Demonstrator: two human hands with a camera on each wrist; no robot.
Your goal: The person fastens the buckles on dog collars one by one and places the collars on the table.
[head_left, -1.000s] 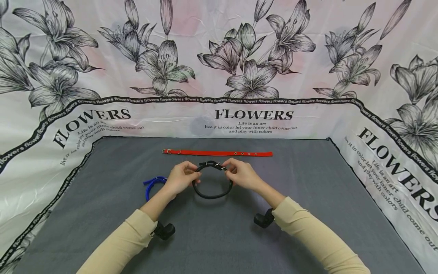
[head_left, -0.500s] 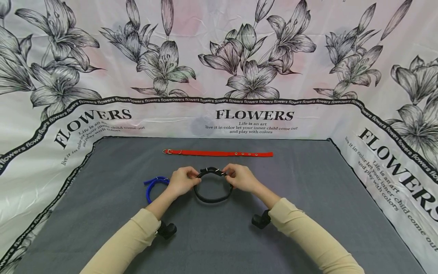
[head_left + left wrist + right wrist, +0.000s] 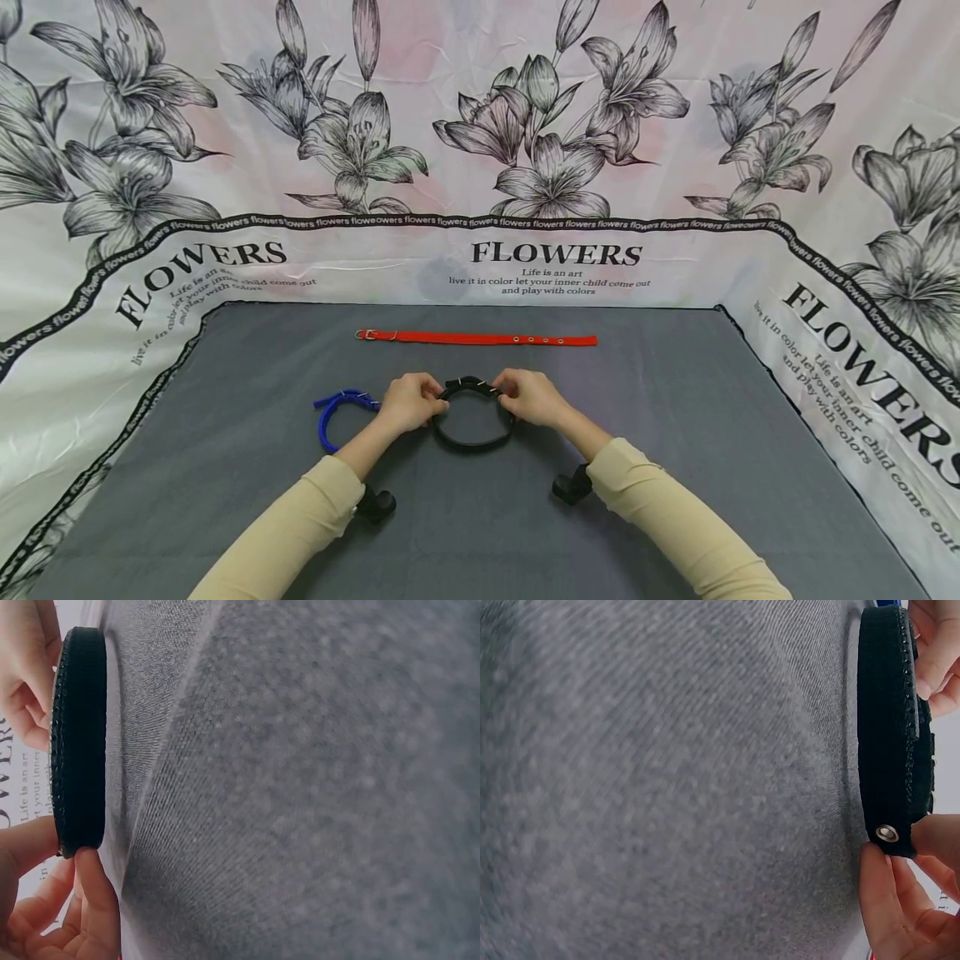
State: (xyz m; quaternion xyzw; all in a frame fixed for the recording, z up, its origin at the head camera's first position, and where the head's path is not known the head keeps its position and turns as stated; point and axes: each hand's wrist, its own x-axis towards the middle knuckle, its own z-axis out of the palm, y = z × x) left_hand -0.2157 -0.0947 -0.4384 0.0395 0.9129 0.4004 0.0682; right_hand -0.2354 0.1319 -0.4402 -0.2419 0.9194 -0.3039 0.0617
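"Black collar [image 3: 81,750]?"
"Pinched between left grip [image 3: 408,403] and right grip [image 3: 534,397], seemingly fastened."
"What's left?"
"Red collar [image 3: 476,338], beyond both grips, lies unlooped; blue collar [image 3: 323,427], beside left grip, is looped."

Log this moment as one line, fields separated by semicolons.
left hand: pinches black strap; right hand: pinches same strap; blue strap: curved, leftmost; red strap: straight, farthest

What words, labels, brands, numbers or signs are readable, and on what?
"FLOWERS": backdrop, left, centre, right.
"Life is an art live it in color let your inner child come out and play with colors": below; left copy partly unreadable.
"flowers", repeated: black band.
Black strap, blue strap, red strap: no readable text.
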